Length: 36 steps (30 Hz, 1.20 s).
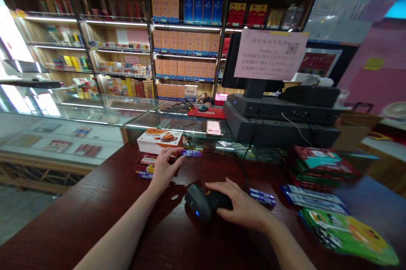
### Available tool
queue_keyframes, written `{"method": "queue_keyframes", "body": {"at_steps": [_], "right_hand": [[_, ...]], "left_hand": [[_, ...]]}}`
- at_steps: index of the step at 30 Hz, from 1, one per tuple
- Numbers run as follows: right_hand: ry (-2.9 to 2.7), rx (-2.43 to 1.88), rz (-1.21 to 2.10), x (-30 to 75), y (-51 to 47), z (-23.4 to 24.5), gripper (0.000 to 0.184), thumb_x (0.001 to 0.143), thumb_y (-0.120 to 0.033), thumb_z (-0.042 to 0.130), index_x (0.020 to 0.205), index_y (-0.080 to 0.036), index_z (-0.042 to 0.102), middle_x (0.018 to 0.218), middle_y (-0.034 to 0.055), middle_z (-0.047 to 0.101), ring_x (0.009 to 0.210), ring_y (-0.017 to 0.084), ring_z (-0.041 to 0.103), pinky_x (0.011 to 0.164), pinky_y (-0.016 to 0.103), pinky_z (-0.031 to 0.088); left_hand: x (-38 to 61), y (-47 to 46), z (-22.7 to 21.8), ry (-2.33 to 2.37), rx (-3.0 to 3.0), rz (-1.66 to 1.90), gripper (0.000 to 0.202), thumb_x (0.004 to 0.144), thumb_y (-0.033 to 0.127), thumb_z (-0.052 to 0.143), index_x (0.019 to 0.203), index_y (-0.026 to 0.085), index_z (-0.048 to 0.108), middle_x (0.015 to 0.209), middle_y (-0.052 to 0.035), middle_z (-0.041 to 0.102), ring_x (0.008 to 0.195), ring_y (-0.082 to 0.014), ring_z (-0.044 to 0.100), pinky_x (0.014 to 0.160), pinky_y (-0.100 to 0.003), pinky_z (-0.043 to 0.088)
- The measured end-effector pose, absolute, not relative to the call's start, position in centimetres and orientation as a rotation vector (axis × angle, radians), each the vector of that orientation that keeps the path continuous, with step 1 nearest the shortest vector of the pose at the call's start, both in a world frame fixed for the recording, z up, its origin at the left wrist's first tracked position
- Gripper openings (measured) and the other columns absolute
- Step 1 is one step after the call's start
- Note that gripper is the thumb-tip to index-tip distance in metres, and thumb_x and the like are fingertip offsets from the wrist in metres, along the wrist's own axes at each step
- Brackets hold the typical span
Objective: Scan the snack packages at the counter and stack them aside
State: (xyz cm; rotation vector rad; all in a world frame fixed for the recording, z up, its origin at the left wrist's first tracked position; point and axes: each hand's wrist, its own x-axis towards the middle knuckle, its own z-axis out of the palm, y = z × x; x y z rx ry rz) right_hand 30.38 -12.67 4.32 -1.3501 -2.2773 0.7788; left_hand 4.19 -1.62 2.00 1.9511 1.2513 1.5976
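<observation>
My left hand [166, 166] is closed, with thumb and fingertips pinching one end of a small purple-wrapped snack bar [191, 153]. It is just in front of a white and orange box [160, 140]. Several small wrapped snacks [145, 174] lie beside that hand, partly covered by it. On the dark wooden counter [95, 202], a black barcode scanner [198, 204] with a lit blue light has its head turned left. My right hand [237, 202] is around the scanner's handle, thumb on the near side. A few purple bars [262, 197] lie just right of this hand.
Blue-and-white long packets [315, 198], a green snack bag [349, 234] and stacked dark red packets [320, 166] lie at right. Behind stand a register [282, 113] and a monitor with a pink sign [269, 54]. A glass display case [142, 113] adjoins the counter.
</observation>
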Motion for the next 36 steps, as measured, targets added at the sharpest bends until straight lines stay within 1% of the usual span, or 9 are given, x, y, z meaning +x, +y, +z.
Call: {"method": "queue_keyframes", "body": {"at_steps": [2, 4, 7, 9, 12, 19, 23, 27, 36], "right_hand": [[-2.08, -1.351, 0.853, 30.5, -12.1, 4.0, 0.058, 0.083, -0.027, 0.06, 0.141, -0.03, 0.055, 0.149, 0.0049, 0.055, 0.141, 0.028, 0.046, 0.122, 0.058, 0.02], [-1.81, -1.273, 0.941, 30.4, -11.2, 3.5, 0.057, 0.088, -0.037, 0.058, 0.144, -0.025, 0.052, 0.148, 0.0105, 0.056, 0.136, 0.027, 0.052, 0.118, 0.053, 0.033], [-1.494, -1.214, 1.029, 30.0, -9.6, 2.8, 0.064, 0.084, -0.053, 0.065, 0.14, -0.022, 0.055, 0.14, 0.0154, 0.062, 0.13, 0.031, 0.058, 0.115, 0.054, 0.038], [-1.402, -1.225, 1.073, 29.5, -8.6, 2.7, 0.067, 0.08, -0.056, 0.069, 0.137, -0.022, 0.058, 0.139, 0.0164, 0.063, 0.128, 0.032, 0.06, 0.112, 0.055, 0.042], [-1.329, -1.243, 1.127, 28.7, -7.7, 2.8, 0.062, 0.079, -0.053, 0.07, 0.132, -0.021, 0.062, 0.137, 0.0158, 0.064, 0.124, 0.032, 0.063, 0.105, 0.053, 0.049], [-1.173, -1.173, 1.183, 26.5, -6.7, 3.0, 0.049, 0.076, -0.037, 0.071, 0.122, -0.018, 0.068, 0.132, 0.0131, 0.067, 0.118, 0.03, 0.067, 0.097, 0.047, 0.055], [-1.038, -1.158, 1.196, 25.4, -6.7, 3.3, 0.052, 0.068, -0.034, 0.076, 0.117, -0.016, 0.07, 0.125, 0.0132, 0.071, 0.114, 0.029, 0.068, 0.094, 0.042, 0.055], [-0.94, -1.116, 1.195, 24.3, -6.9, 4.2, 0.052, 0.062, -0.03, 0.078, 0.112, -0.016, 0.072, 0.123, 0.0127, 0.072, 0.114, 0.029, 0.068, 0.092, 0.038, 0.056], [-0.978, -1.146, 1.091, 22.8, -6.5, 4.6, 0.046, 0.065, -0.024, 0.07, 0.11, -0.016, 0.074, 0.121, 0.0117, 0.073, 0.11, 0.027, 0.068, 0.088, 0.035, 0.056]], "left_hand": [[4.3, -1.8, 2.1, 1.225, 1.947, 1.601, 0.025, 0.082, 0.036, 0.067, 0.105, 0.027, 0.074, 0.104, -0.0035, 0.07, 0.103, -0.0206, 0.063, 0.1, -0.039, 0.049], [4.6, -2.0, 2.1, 1.193, 1.959, 1.585, 0.024, 0.082, 0.034, 0.068, 0.104, 0.028, 0.074, 0.104, -0.0034, 0.07, 0.102, -0.0205, 0.063, 0.099, -0.038, 0.05], [5.0, -2.4, 2.1, 1.164, 1.984, 1.525, 0.023, 0.08, 0.031, 0.069, 0.103, 0.028, 0.074, 0.101, -0.0035, 0.069, 0.099, -0.0208, 0.064, 0.095, -0.039, 0.051], [5.2, -2.6, 2.1, 1.147, 1.992, 1.491, 0.024, 0.079, 0.03, 0.07, 0.102, 0.028, 0.075, 0.1, -0.0038, 0.068, 0.099, -0.0211, 0.064, 0.095, -0.039, 0.051], [5.3, -2.7, 2.0, 1.098, 1.999, 1.476, 0.024, 0.08, 0.029, 0.07, 0.103, 0.027, 0.074, 0.103, -0.0046, 0.067, 0.101, -0.0214, 0.064, 0.097, -0.04, 0.051], [5.2, -2.3, 1.4, 1.053, 2.026, 1.461, 0.023, 0.08, 0.026, 0.068, 0.102, 0.027, 0.075, 0.1, -0.0055, 0.068, 0.1, -0.0224, 0.064, 0.095, -0.041, 0.052], [5.1, -2.0, 1.1, 1.088, 2.013, 1.507, 0.025, 0.081, 0.022, 0.066, 0.103, 0.027, 0.075, 0.1, -0.0045, 0.07, 0.098, -0.0215, 0.064, 0.091, -0.038, 0.052], [5.1, -2.1, 1.1, 1.115, 2.007, 1.613, 0.025, 0.083, 0.02, 0.063, 0.103, 0.028, 0.074, 0.101, -0.0031, 0.073, 0.1, -0.0218, 0.062, 0.094, -0.039, 0.05], [5.4, -2.3, 1.1, 1.258, 1.982, 1.613, 0.031, 0.083, 0.022, 0.063, 0.111, 0.027, 0.074, 0.103, -0.0036, 0.075, 0.1, -0.0214, 0.065, 0.096, -0.039, 0.051]]}}
